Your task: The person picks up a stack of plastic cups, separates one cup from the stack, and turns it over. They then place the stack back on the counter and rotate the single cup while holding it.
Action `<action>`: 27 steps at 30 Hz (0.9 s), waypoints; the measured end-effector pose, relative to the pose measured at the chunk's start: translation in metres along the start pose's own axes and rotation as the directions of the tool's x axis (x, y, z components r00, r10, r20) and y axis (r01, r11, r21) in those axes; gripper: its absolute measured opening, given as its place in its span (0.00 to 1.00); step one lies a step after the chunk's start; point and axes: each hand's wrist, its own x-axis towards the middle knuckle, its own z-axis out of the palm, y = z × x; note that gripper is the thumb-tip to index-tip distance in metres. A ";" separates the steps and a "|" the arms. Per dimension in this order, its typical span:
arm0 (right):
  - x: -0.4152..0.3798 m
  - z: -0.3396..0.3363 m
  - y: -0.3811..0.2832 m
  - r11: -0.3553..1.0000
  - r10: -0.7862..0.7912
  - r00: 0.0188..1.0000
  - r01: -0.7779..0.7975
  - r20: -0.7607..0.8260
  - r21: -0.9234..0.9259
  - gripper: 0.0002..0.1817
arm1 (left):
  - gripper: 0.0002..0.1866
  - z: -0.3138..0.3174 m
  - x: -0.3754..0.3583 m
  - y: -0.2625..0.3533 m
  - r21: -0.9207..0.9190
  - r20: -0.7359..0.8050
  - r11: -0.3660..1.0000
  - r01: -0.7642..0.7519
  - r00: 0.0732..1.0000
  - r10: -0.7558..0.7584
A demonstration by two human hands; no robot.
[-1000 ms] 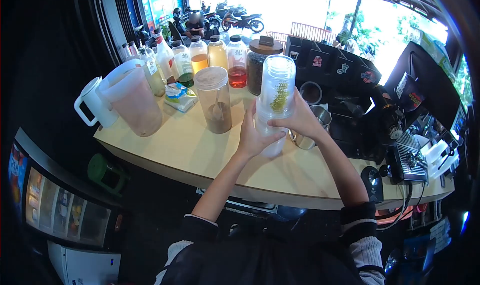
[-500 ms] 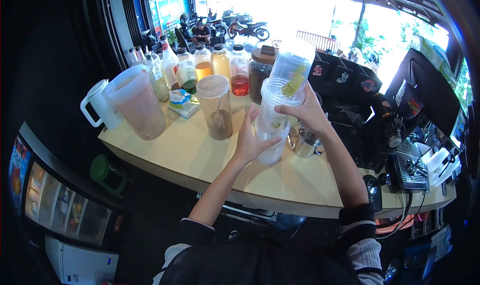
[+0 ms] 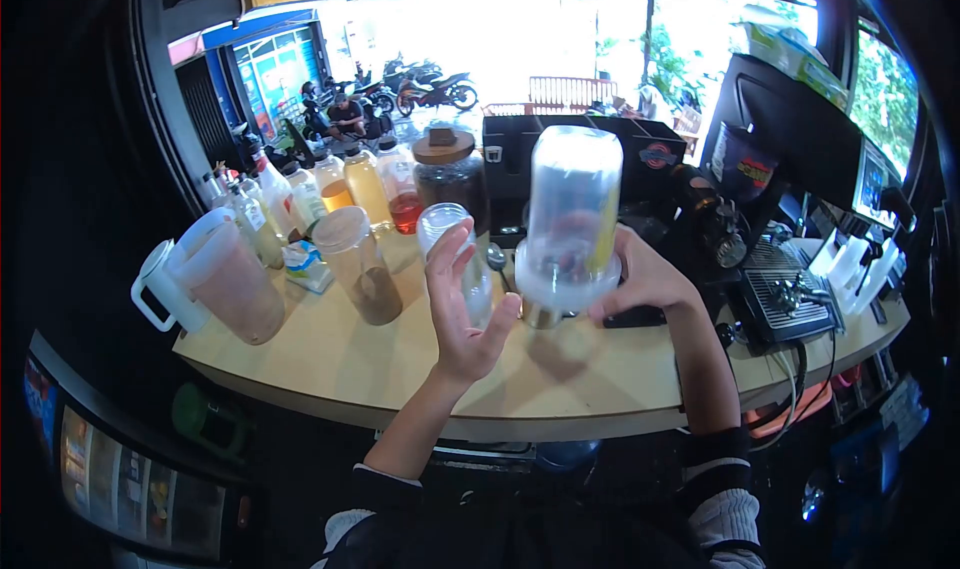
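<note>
My right hand grips a clear plastic container, turned upside down with its wide ring at the bottom, above the counter. The container is blurred, with a yellow-green print at its right side. My left hand is raised with fingers spread, in front of a clear bottle standing on the counter; it holds nothing, and whether it touches the bottle I cannot tell. A lidded tub with brown powder stands to the left. A metal vessel, mostly hidden, is beneath the raised container.
On the wooden counter are a pink-tinted pitcher, a white jug, several syrup bottles, a wooden-lidded jar and a spoon. An espresso machine stands right. A person sits outside.
The upper container has come off the clear bottle and moved right with my right hand. My left hand has risen, its fingers pointing up. The head view has shifted.
</note>
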 end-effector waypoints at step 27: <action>-0.132 0.028 0.084 0.977 -0.121 0.884 0.186 -0.451 0.103 0.08 | 0.38 0.043 -0.108 -0.014 -0.527 0.288 0.553 0.646 0.748 -0.598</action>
